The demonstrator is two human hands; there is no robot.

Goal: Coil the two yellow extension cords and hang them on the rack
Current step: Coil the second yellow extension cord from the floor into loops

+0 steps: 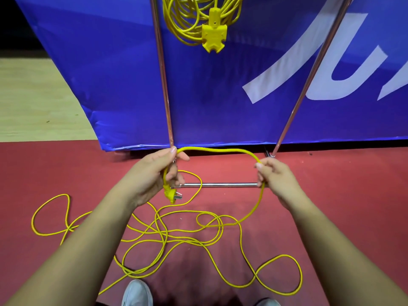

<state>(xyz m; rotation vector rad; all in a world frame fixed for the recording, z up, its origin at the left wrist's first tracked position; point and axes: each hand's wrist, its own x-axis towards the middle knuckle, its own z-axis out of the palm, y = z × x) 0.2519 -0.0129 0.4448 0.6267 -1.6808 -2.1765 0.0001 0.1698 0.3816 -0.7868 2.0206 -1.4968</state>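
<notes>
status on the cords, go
Left hand grips second cord near its plug, right hand pinches first loop. First cord hangs coiled. Rest tangled on floor.

1 cord (194,18) coiled, hung, 1 cord (176,235) sprawled loose

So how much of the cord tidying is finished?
About half. One yellow cord already hangs coiled on the rack. The second cord is just being started: the left hand holds it near the plug, the right hand pinches the first loop. Most of it lies loose on the red floor, to be coiled and hung.
</notes>
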